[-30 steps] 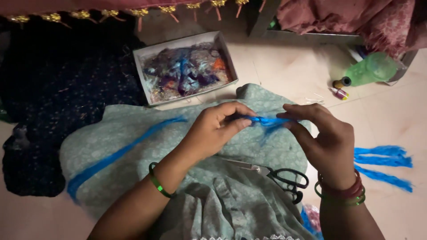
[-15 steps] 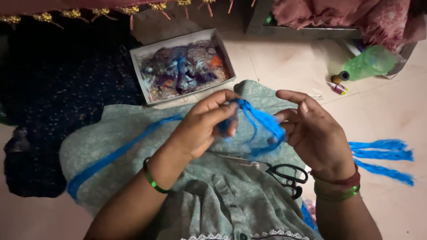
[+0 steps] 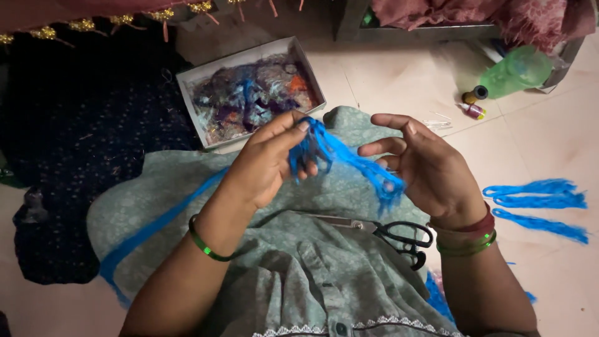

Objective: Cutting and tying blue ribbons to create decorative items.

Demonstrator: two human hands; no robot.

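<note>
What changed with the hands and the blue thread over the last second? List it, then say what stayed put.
The left hand has gathered the blue thread into a looped bunch between its fingertips. The right hand let go of its pinch and opened, palm facing the bunch, with a strand draped over its fingers. The scissors, the box of scraps and the thread bundles on the floor stayed where they were.

Far left: box (image 3: 252, 93) of thread scraps blocks
Near: scissors (image 3: 380, 231) lie below the hands
Right: bare floor (image 3: 536, 143) — open
</note>
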